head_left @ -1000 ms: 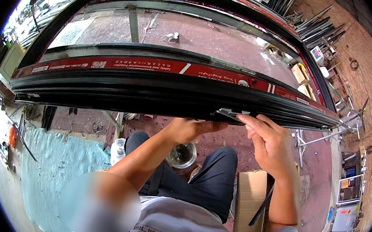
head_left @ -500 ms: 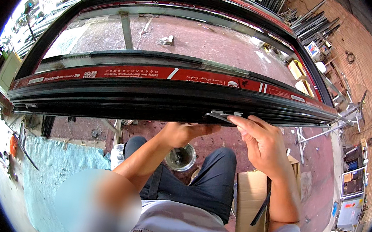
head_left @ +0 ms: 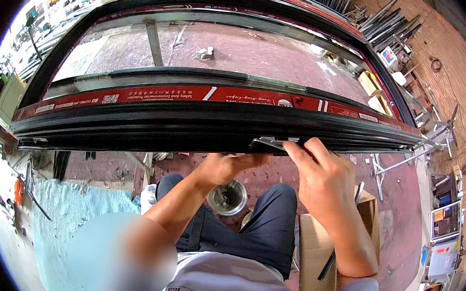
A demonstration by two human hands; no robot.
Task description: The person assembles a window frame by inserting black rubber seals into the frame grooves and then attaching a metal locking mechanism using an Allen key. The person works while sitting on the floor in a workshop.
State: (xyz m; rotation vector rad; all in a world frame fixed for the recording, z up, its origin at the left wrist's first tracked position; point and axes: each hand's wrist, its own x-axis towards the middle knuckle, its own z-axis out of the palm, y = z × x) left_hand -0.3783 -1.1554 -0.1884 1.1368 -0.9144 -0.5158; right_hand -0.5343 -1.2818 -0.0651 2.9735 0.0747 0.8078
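Note:
A large black window frame (head_left: 150, 129) with red protective film lies across in front of me, its near side facing me. My right hand (head_left: 325, 179) is closed, with thumb and fingertips pinching the end of a thin dark metal piece (head_left: 268, 143) at the frame's near edge. Part of that piece sits against a slot with light grey bits. Just left of it, my left hand (head_left: 222, 170) is under the lower edge of the frame. One of its fingers points right along that edge; the others are hidden or blurred.
Below the frame, a round metal bowl (head_left: 227, 197) stands between my knees. An open cardboard box (head_left: 312, 254) with a dark strip (head_left: 327, 265) is by my right leg. A light blue sheet (head_left: 62, 224) covers floor at left. Metal profiles (head_left: 375, 33) lean at the far right.
My right hand has shifted slightly, and its fingers are more bent around the metal piece. The left hand has hardly moved. The whole view has turned a little.

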